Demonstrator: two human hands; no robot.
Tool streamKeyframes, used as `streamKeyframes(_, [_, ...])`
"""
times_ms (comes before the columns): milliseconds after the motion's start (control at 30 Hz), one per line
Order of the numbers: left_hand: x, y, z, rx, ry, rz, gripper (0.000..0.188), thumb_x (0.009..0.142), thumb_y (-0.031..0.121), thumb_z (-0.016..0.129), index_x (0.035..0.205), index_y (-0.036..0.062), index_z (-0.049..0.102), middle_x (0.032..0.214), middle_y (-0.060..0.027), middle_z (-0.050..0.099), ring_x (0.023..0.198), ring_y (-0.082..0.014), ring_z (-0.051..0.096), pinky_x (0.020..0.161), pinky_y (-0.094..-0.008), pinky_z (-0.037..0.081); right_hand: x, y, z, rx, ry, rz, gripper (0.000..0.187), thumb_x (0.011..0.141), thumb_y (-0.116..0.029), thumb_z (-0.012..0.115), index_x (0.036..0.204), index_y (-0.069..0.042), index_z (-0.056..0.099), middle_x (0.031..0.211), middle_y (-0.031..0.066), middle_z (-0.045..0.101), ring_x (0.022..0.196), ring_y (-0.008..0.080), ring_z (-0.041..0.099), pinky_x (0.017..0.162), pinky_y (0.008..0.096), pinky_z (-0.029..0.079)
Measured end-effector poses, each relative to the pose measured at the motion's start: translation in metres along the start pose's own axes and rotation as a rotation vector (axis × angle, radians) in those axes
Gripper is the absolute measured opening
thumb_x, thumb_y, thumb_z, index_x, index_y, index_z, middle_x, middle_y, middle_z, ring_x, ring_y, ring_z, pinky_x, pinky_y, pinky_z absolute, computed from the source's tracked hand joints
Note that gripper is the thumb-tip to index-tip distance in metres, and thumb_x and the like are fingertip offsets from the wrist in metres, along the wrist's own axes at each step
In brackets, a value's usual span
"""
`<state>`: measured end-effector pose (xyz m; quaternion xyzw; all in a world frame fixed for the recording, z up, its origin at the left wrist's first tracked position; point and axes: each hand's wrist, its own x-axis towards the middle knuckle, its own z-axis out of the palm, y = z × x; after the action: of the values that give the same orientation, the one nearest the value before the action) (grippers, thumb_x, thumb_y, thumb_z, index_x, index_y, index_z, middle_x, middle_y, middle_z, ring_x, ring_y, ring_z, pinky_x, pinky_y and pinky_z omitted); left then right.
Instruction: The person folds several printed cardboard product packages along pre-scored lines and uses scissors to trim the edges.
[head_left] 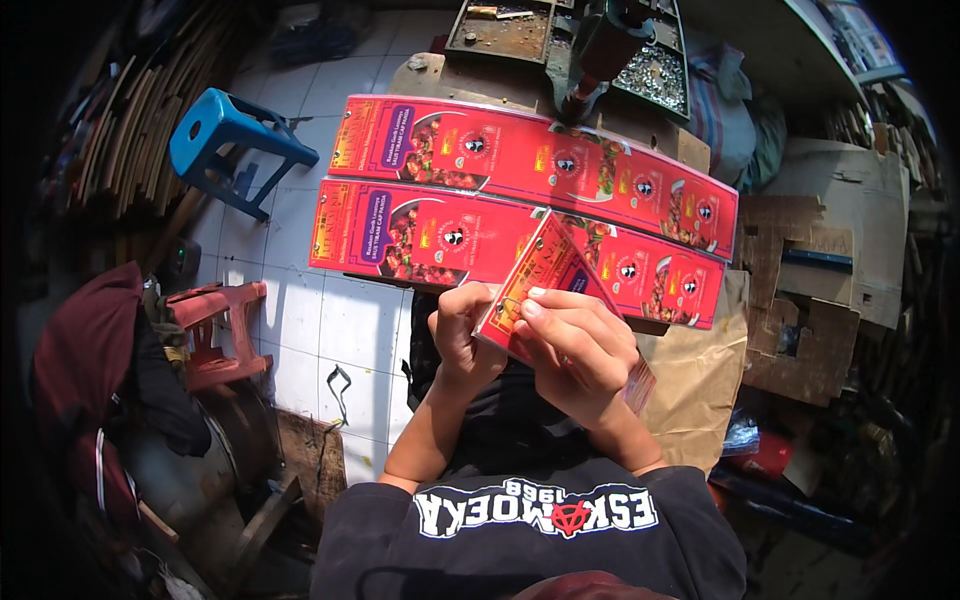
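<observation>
Close to my body I hold a long red printed strip with a yellow end, raised at a slant. My left hand is closed on the near-left edge of that yellow end. From the other side my right hand pinches it, thumb and fingertips close together. A small wire-like loop shows by the right fingertips; its exact form is too small to tell. Under and beyond the held strip, two similar strips, a far red strip and a nearer red strip, lie side by side, pictured with food. Small dark holes or eyelets show near their left ends.
Past the strips stands a dark press-like machine, with a tray of small metal pieces and a rusty tray. A blue stool and a red stool stand left. Brown paper and cardboard lie right.
</observation>
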<state>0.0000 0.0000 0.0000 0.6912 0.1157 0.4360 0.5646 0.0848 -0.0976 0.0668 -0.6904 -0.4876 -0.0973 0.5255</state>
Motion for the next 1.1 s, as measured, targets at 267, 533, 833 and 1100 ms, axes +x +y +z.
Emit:
streamKeyframes(267, [0.001, 0.009, 0.002, -0.488, 0.073, -0.376, 0.034, 0.095, 0.038, 0.048, 0.095, 0.0054, 0.039, 0.082, -0.0099, 0.051, 0.073, -0.0119, 0.049, 0.068, -0.0252, 0.043, -0.003, 0.005, 0.005, -0.002, 0.059, 0.016, 0.034, 0.066, 0.005, 0.074, 0.097, -0.003, 0.067, 0.079, 0.008, 0.067, 0.078, 0.0247, 0.069, 0.062, 0.0295, 0.055])
streamKeyframes(533, [-0.002, 0.01, 0.014, -0.498, 0.105, -0.361, 0.047, 0.085, 0.028, 0.069, 0.109, 0.006, 0.035, 0.095, -0.007, 0.049, 0.088, -0.0117, 0.053, 0.078, -0.025, 0.046, -0.006, 0.015, 0.007, 0.0, 0.074, 0.055, 0.03, 0.069, 0.005, 0.074, 0.097, -0.002, 0.067, 0.082, 0.0091, 0.068, 0.079, 0.0257, 0.069, 0.064, 0.0299, 0.054])
streamKeyframes(833, [-0.007, -0.004, 0.01, -0.63, 0.159, -0.464, 0.032, 0.089, 0.015, 0.062, 0.107, 0.0059, 0.038, 0.098, -0.0079, 0.053, 0.083, -0.0086, 0.049, 0.078, -0.0239, 0.041, -0.016, 0.059, -0.047, 0.436, -0.046, 0.635, 0.038, 0.068, 0.005, 0.073, 0.105, -0.002, 0.068, 0.1, 0.0128, 0.069, 0.107, 0.0257, 0.062, 0.112, 0.0474, 0.02])
streamKeyframes(1100, [0.0, -0.001, 0.012, -0.567, 0.088, -0.487, 0.029, 0.092, 0.011, 0.057, 0.117, 0.0009, 0.047, 0.096, -0.0069, 0.058, 0.084, -0.008, 0.052, 0.079, -0.0234, 0.043, -0.021, 0.06, -0.056, 0.594, -0.056, 0.82, 0.034, 0.075, 0.014, 0.067, 0.107, 0.003, 0.065, 0.102, 0.0101, 0.068, 0.087, 0.0105, 0.063, 0.076, 0.0216, 0.05])
